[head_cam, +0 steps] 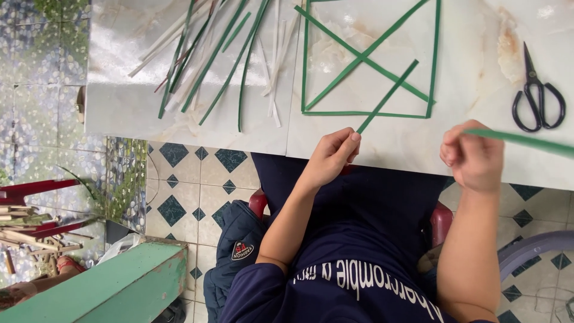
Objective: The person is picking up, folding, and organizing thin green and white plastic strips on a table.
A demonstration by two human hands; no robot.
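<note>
My left hand pinches the near end of a green strip that slants up over the white marble table. This strip lies across a square laid out from green strips with two diagonal strips crossing inside it. My right hand is closed on another green strip that runs off to the right edge of the view. Both hands hover at the table's near edge, apart from each other.
Black scissors lie on the table to the right of the square. A loose pile of green and white strips lies to the left. Below the table are a tiled floor, a dark bag, a green bench and a purple chair.
</note>
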